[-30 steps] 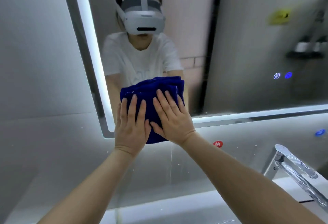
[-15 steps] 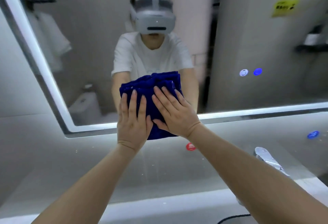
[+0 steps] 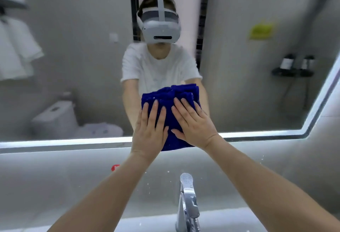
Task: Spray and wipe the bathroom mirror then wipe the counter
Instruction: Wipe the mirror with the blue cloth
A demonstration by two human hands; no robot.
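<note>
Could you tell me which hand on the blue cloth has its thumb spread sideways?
The right hand: its thumb splays left across the folded blue cloth, whereas the left hand has its thumb lying close alongside the palm.

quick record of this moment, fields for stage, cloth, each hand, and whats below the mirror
stage: wiping the mirror
cloth: blue cloth, folded, pressed on the mirror's lower part, overlapping its lit bottom edge
left: left hand flat on the cloth, fingers straight
right: right hand flat on the cloth, beside the left
below: faucet, apart from both hands
wall: red sticker under the mirror
</note>
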